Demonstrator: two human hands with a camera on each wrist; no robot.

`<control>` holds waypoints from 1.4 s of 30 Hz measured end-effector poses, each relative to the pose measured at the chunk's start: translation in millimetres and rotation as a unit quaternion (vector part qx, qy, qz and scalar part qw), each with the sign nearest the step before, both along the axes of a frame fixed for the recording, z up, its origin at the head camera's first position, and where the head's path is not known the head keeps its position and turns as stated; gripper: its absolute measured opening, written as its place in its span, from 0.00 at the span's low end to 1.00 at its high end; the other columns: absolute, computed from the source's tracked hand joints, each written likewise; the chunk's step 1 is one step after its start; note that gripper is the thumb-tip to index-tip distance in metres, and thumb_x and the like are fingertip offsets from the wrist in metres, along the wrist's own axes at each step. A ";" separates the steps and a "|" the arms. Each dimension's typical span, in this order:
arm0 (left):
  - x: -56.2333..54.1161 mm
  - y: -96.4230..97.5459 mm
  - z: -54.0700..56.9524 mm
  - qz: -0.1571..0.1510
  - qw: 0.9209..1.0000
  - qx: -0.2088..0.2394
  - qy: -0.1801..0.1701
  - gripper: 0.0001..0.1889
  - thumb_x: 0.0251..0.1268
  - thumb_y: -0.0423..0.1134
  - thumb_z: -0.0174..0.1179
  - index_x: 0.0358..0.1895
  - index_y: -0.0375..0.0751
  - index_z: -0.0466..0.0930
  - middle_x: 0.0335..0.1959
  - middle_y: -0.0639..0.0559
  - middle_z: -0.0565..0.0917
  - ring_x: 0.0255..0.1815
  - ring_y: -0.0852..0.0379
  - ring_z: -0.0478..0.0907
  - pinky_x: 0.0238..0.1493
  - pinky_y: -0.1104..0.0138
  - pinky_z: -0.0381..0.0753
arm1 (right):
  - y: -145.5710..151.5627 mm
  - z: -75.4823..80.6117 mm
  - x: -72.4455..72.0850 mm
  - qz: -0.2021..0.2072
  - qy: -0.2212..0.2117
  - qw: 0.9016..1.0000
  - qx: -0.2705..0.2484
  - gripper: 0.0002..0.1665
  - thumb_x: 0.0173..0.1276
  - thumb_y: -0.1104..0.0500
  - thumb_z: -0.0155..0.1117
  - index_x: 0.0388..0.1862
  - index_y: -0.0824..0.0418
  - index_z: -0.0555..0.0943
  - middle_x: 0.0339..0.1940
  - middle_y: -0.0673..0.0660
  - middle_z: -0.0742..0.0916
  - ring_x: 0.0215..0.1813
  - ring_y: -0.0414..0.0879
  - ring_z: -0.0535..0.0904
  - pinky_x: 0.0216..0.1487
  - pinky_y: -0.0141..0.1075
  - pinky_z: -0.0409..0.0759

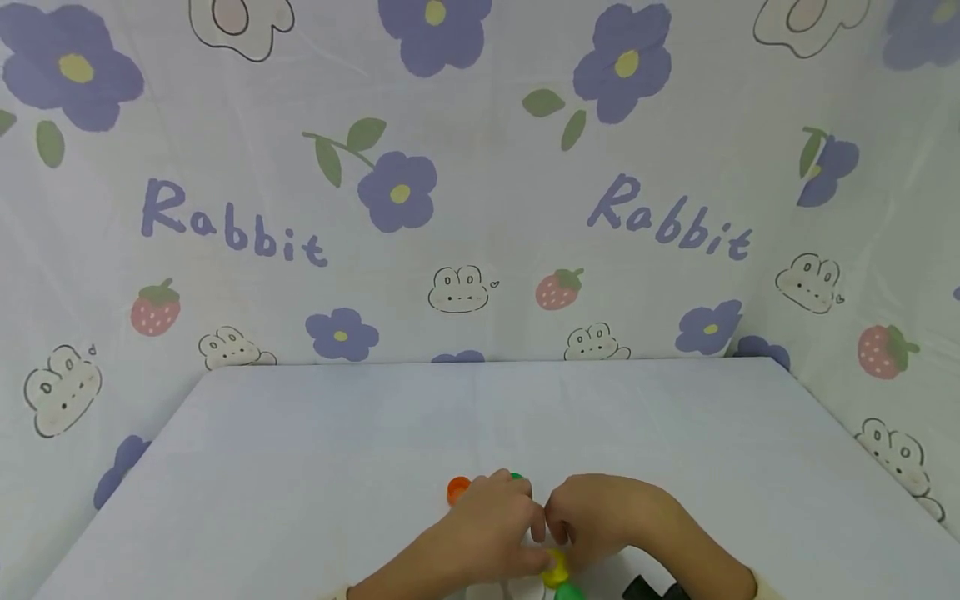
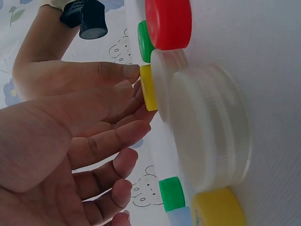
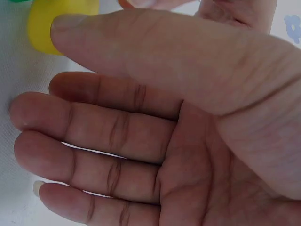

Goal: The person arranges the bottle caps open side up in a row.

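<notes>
A yellow bottle cap (image 1: 557, 571) lies between my two hands near the table's front. My right hand (image 1: 603, 518) touches it; in the right wrist view the thumb rests on the yellow cap (image 3: 40, 26) while the other fingers extend apart from it. My left hand (image 1: 491, 533) has its thumb tip by the same cap. In the left wrist view its fingers are loosely bent, with nothing seen between them. The yellow cap (image 2: 148, 88) stands against a whitish lid (image 2: 162, 80), beside a larger translucent lid (image 2: 207, 127). A green cap (image 1: 570, 592) sits next to it.
An orange cap (image 1: 457, 490) and another green cap (image 1: 516, 477) show behind my left hand. The left wrist view also has a red cap (image 2: 168, 23) and a second yellow cap (image 2: 218, 207). A black object (image 1: 654, 588) is at the front edge. Patterned cloth (image 1: 480, 208) hangs behind the table.
</notes>
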State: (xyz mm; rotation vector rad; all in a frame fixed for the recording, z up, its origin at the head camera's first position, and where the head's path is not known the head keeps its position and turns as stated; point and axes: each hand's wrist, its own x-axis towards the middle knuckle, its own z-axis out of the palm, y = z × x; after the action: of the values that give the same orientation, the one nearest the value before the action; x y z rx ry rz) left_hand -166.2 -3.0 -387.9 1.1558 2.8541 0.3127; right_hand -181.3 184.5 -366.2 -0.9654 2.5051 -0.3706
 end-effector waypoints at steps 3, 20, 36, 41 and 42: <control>-0.3 2.2 -2.4 -0.004 1.000 -0.010 0.002 0.08 0.53 0.55 0.76 0.32 0.61 0.91 0.27 0.67 0.72 0.32 0.65 0.64 0.34 0.72 0.63 | -0.1 -1.3 -0.7 0.004 -0.008 1.000 -0.003 0.08 0.53 0.64 0.78 0.26 0.54 0.84 0.22 0.39 0.80 0.26 0.33 0.72 0.32 0.29 0.75; -1.4 5.9 -9.6 -0.024 0.999 -0.041 0.002 0.05 0.53 0.51 0.76 0.32 0.62 0.91 0.28 0.68 0.73 0.31 0.65 0.62 0.33 0.69 0.60 | 1.6 -6.1 -7.7 0.056 -0.057 0.996 -0.043 0.15 0.49 0.69 0.76 0.28 0.52 0.81 0.18 0.38 0.76 0.22 0.31 0.67 0.25 0.25 0.67; 2.0 4.6 -9.2 -0.028 0.999 -0.025 -0.016 0.02 0.54 0.48 0.73 0.30 0.58 0.90 0.25 0.68 0.73 0.30 0.65 0.61 0.34 0.73 0.61 | 3.0 -11.2 -11.6 0.076 -0.076 0.991 -0.076 0.17 0.47 0.71 0.76 0.30 0.54 0.81 0.19 0.39 0.76 0.22 0.31 0.67 0.24 0.25 0.67; 0.5 5.2 -9.1 -0.030 0.999 -0.025 -0.031 0.03 0.56 0.47 0.73 0.28 0.56 0.89 0.25 0.68 0.73 0.29 0.65 0.62 0.33 0.73 0.61 | 3.7 -11.0 -11.5 0.096 -0.065 0.990 -0.084 0.15 0.48 0.71 0.75 0.27 0.55 0.80 0.16 0.38 0.73 0.21 0.30 0.65 0.22 0.24 0.63; 0.2 5.2 -9.3 -0.031 0.999 -0.026 -0.030 0.04 0.56 0.47 0.73 0.28 0.56 0.89 0.24 0.68 0.73 0.29 0.65 0.62 0.33 0.74 0.61 | 3.8 -10.7 -11.3 0.097 -0.062 0.990 -0.084 0.15 0.48 0.71 0.75 0.27 0.55 0.80 0.16 0.37 0.74 0.20 0.30 0.65 0.22 0.24 0.64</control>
State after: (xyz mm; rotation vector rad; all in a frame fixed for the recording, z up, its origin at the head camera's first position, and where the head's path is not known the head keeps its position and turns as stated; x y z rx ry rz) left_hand -165.9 2.2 -397.2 1.2025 2.7508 0.2646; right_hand -192.6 188.3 -376.8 -1.2010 2.2735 -0.5681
